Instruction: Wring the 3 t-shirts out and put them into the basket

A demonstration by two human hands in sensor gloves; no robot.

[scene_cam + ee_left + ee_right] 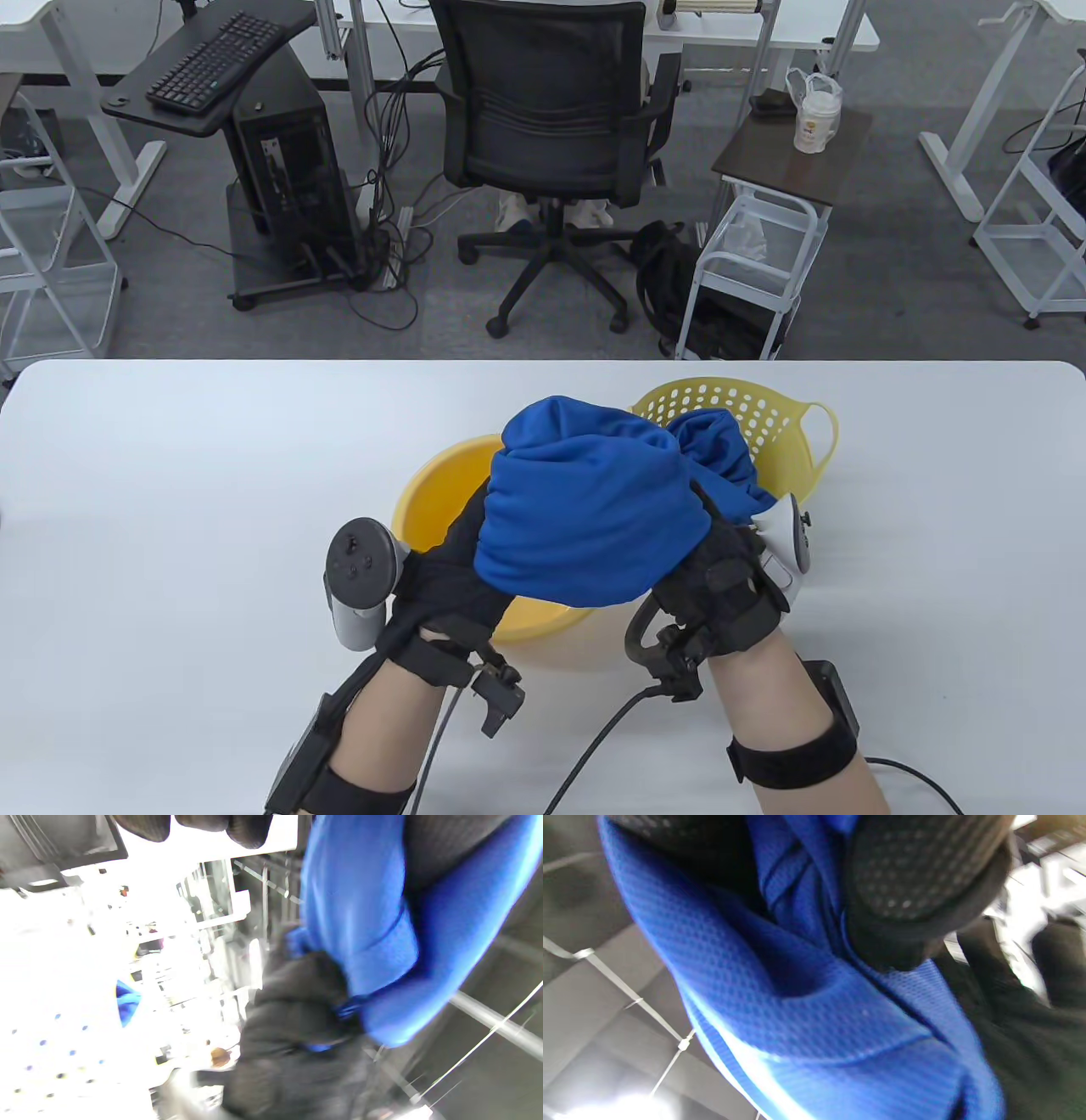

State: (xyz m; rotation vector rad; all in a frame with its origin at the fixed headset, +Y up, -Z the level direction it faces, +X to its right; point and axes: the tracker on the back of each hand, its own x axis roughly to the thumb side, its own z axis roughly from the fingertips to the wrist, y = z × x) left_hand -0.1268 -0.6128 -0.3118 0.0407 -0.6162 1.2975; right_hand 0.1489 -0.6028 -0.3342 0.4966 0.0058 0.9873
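A: How many shirts do you count?

B: Two blue ones show: one t-shirt (585,518) bunched between both hands, a second shirt (721,458) lying in the perforated basket (764,407). One yellow basin (433,501) sits under the hands.

A: Are the hands holding it?

B: Yes. The left hand (450,569) and right hand (721,577) both clench the cloth, held above the basin.

A: Which way does it run?

B: Its long axis goes left to right, its right end toward the basket.

A: Room to move?

B: The desk (170,509) lies bare left and right; the basket stands near the far edge.
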